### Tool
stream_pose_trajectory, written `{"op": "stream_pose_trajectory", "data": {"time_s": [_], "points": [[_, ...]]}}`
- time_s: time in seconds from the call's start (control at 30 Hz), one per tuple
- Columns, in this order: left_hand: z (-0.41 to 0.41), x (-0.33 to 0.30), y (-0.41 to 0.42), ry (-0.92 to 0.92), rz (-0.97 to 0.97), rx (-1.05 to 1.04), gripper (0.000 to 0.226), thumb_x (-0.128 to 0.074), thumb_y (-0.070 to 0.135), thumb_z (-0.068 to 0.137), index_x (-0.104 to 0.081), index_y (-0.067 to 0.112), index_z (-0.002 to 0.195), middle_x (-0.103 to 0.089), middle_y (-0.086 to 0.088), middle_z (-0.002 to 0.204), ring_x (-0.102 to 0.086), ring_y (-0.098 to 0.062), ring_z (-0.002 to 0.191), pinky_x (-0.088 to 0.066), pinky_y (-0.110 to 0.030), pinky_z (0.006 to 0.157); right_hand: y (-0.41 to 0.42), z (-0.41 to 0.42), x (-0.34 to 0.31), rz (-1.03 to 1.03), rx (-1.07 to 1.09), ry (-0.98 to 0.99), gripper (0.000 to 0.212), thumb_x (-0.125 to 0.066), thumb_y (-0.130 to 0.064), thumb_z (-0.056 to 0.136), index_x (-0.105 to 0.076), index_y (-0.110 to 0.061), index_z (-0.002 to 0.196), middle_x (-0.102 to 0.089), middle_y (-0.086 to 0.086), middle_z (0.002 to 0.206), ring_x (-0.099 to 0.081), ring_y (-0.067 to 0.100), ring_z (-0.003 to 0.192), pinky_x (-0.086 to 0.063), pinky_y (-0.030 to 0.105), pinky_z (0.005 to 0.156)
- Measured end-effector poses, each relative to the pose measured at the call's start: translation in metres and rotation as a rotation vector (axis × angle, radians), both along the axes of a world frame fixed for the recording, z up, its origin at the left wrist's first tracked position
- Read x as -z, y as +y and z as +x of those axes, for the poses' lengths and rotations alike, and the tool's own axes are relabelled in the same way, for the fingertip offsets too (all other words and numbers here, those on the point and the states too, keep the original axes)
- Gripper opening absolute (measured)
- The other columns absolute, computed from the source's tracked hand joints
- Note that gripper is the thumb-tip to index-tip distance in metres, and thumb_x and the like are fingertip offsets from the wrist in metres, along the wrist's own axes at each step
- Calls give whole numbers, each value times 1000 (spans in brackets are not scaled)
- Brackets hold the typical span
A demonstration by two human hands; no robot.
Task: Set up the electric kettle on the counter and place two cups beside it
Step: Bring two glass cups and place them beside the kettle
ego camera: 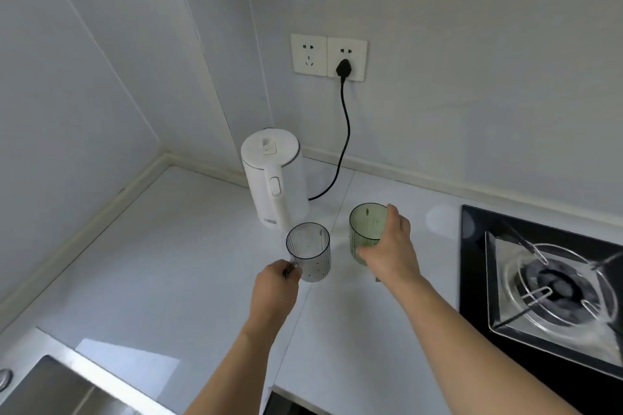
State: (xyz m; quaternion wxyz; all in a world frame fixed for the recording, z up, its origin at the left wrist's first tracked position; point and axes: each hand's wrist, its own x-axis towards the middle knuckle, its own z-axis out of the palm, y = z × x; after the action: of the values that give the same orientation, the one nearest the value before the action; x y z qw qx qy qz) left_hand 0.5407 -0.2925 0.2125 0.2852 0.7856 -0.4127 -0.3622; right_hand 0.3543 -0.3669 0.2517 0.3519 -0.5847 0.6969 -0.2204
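The white worktop (168, 263) runs into a far corner, with a gas hob (546, 283) at the right and a steel sink (43, 387) at the near left. The white electric kettle (273, 175) stands upright toward the far wall, its black cord (344, 145) plugged into the right-hand wall socket (347, 59). Just near of it, the grey cup (308, 251) sits beside its base; the left hand (274, 286) pinches its handle, fingers curled. To the right, the green cup (367, 229) stands near the kettle, the right hand (391, 246) wrapped round its side, thumb low and fingers at the rim. Both cups look like thin, clear, stiff plastic or glass: light and smooth, so likely slippery and easy to tip. The handle or a full side grip suits them best.
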Motion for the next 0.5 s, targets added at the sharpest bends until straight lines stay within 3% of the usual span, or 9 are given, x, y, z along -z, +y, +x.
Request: {"op": "stream_pose_trajectory", "data": {"time_s": [0.17,0.23,0.33,0.5], "points": [[-26,-4,-41,0,-40,74,34,-54,25,93,-41,12,65,-38,2,57,-29,-16,51,-25,-25,47,-15,-24,6,23,101,-60,98,-69,-14,69,-12,-29,147,-25,3,140,-54,29,91,-59,48,64],[-35,-5,-60,-8,-46,92,37,-54,26,94,-38,13,63,-35,4,55,-28,-15,50,-24,-25,46,-25,-34,7,27,132,-68,99,-70,-13,69,-12,-28,147,-25,4,141,-55,32,97,-59,49,66],[-51,-5,-94,6,-45,99,34,-53,25,94,-43,9,66,-38,2,56,-32,-18,53,-28,-26,48,-47,-48,7,26,179,-62,98,-69,-10,70,-12,-28,147,-24,4,145,-54,37,105,-57,52,71],[-68,-3,-140,-10,-63,77,34,-53,23,95,-43,13,65,-41,1,56,-35,-17,51,-27,-26,47,-83,-53,14,6,184,-66,97,-68,-12,70,-11,-31,147,-24,3,145,-57,38,101,-58,52,70]]}}
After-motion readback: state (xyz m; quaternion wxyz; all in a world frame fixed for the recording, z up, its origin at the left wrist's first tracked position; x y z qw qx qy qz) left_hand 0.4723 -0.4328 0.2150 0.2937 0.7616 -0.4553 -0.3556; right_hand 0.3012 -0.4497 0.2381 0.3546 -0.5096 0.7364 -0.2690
